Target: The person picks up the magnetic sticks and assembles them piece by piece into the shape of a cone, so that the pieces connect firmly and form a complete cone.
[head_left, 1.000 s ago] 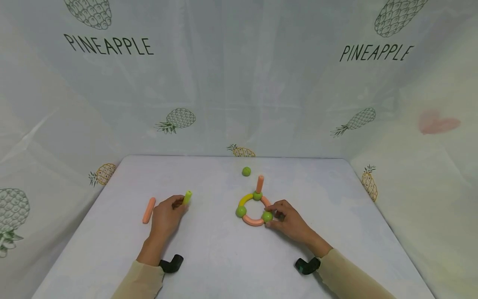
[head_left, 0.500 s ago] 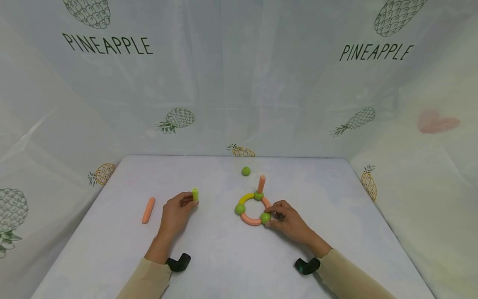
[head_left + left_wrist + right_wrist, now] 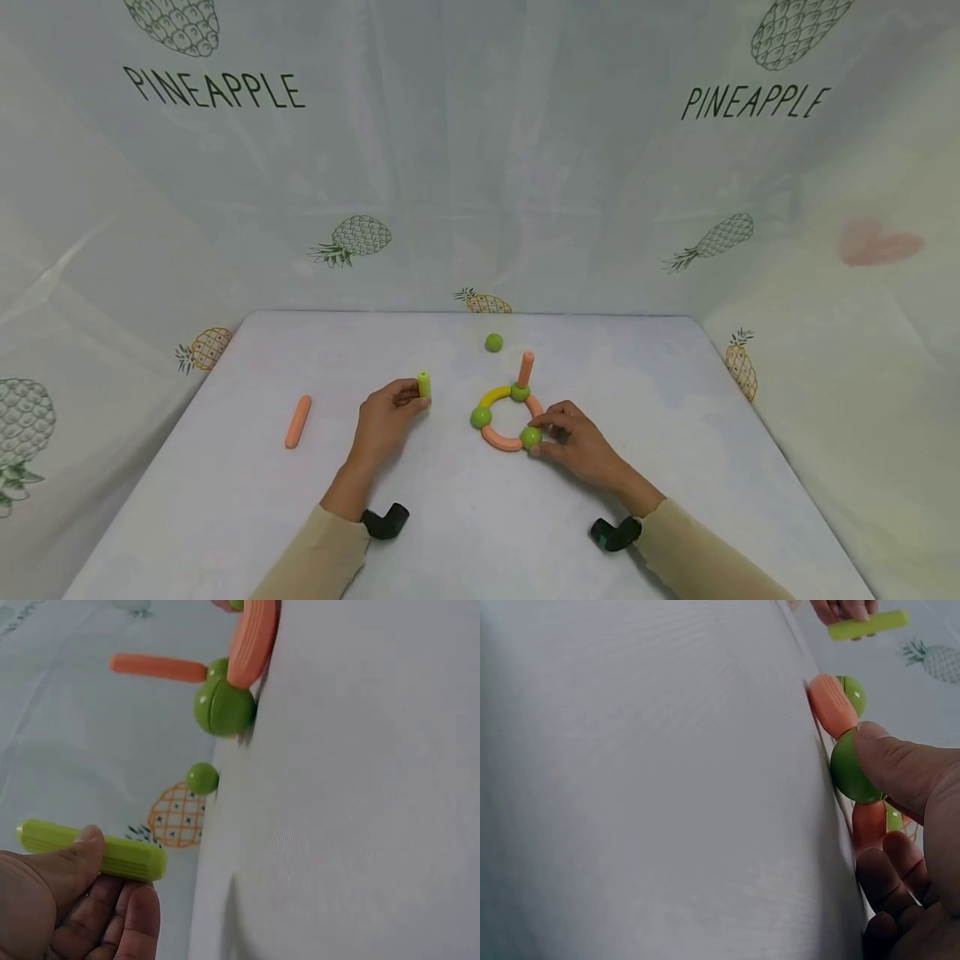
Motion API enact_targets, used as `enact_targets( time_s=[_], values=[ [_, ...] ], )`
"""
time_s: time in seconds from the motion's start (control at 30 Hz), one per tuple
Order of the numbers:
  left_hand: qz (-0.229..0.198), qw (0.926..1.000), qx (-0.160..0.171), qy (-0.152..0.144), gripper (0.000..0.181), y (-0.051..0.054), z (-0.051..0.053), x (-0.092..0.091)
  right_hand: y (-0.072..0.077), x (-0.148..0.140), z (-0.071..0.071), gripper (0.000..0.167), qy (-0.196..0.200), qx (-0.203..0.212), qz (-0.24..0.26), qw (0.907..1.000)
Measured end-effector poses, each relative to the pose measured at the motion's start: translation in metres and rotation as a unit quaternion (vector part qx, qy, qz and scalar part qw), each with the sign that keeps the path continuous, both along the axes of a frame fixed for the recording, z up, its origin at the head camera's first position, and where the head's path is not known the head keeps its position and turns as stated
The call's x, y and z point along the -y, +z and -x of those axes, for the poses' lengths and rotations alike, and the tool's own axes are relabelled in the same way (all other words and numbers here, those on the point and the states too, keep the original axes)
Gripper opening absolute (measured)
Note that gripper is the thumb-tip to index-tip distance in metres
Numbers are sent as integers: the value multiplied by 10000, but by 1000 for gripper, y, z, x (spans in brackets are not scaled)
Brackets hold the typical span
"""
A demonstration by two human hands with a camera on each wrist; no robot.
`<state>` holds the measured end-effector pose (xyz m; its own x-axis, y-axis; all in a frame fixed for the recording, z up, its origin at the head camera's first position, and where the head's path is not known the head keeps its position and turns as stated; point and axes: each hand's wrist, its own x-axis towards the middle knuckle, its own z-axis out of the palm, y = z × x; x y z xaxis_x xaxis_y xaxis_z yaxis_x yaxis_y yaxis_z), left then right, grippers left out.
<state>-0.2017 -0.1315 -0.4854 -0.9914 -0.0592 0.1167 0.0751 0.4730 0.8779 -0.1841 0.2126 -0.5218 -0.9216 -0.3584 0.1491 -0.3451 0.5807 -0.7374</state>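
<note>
1. Nearest, the right hand (image 3: 581, 446) is pinching the near green ball (image 3: 530, 437) of a ring (image 3: 501, 442), and its thumb is pressing on the side of this ball. In my judgement, this grip is steadying the ring, which is lying flat on the counter (image 3: 465, 517).

2. To the left of the ring, the left hand (image 3: 386, 423) is pinching a yellow-green rod (image 3: 424, 384) above the counter. The rod is standing nearly upright between thumb and fingers. Probably the hand is holding it around the middle so that both ends are sticking out free.

3. Farther left, a loose orange stick (image 3: 297, 422) is lying on the counter, touching no other piece.

4. At the ring's back, the far green ball (image 3: 520, 392) is joining a yellow curve (image 3: 495, 397) to an orange one. From it an upright orange stick (image 3: 527, 369) is rising; likely the ball is gripping its lower end, because nothing else is supporting it.

5. Farthest on the counter, a loose green ball (image 3: 493, 342) is resting apart, before the hanging pineapple cloth (image 3: 465, 167).
</note>
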Motion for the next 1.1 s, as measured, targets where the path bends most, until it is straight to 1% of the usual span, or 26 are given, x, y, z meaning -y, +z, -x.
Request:
enact_targets(
  time_s=[0.1,0.3,0.43,0.57,0.73,0.87,0.97,1.1],
  values=[
    [-117,9998,17,-129,35,3,2,-12,-1,0,0,36,-9,-44,-10,10000],
    [-214,9991,103,-343,34,8,3,-37,0,0,0,36,16,-87,13,10000],
    [-276,9984,159,-464,32,10,2,-50,2,0,-1,37,-1,31,-19,10000],
    [-223,9980,175,-564,30,9,2,-61,3,-1,-1,37,-32,78,-46,10000],
    [-267,9970,134,-716,29,9,2,-70,1,-1,-1,37,9,-57,-9,10000],
    [-199,9965,144,-796,29,5,4,-75,1,-1,-1,37,-38,16,-44,10000],
    [-84,9965,169,-820,30,-1,5,-77,2,0,-1,37,-81,130,-83,9998],
    [119,9962,97,-854,31,-9,5,-79,4,1,-2,37,-97,169,-106,9998]
  ],
)
